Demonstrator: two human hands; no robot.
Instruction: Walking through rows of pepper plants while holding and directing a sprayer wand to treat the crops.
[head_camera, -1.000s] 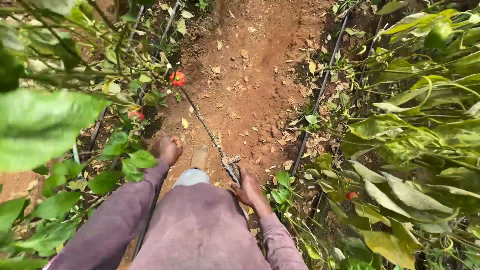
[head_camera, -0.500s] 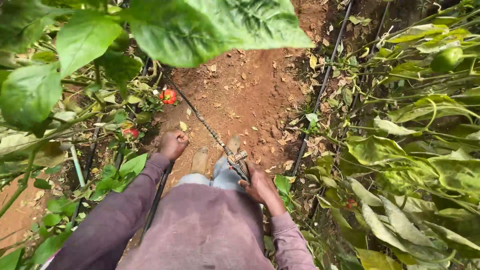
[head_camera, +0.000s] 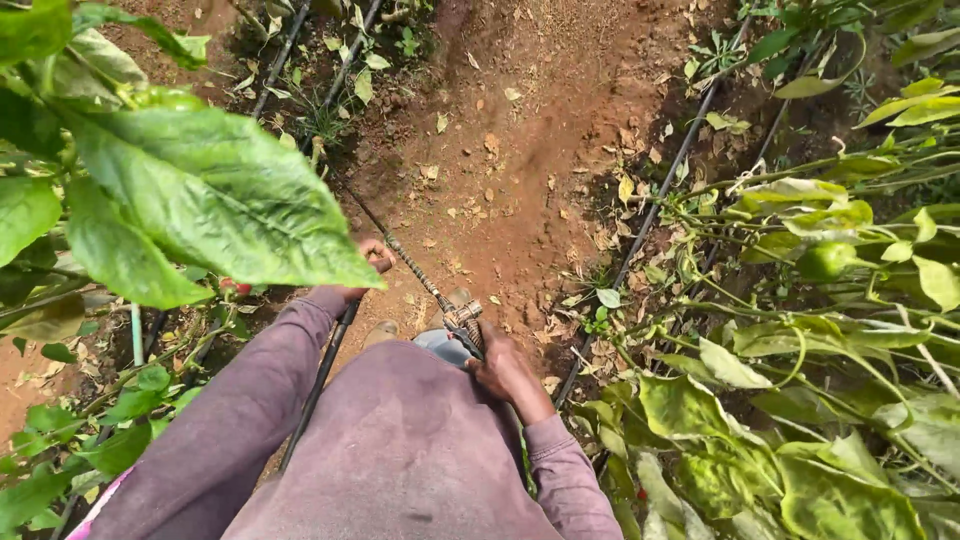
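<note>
Rope (head_camera: 420, 280) runs taut from right hand (head_camera: 505, 365)'s clenched grip toward left hand (head_camera: 372, 258), its grip unclear.

A large green leaf (head_camera: 215, 205) is now seen over the left hand (head_camera: 372, 262), where open soil showed a second ago. The red fruits seen earlier are mostly hidden. The right hand (head_camera: 505, 368) has been drawn closer to the body.
</note>
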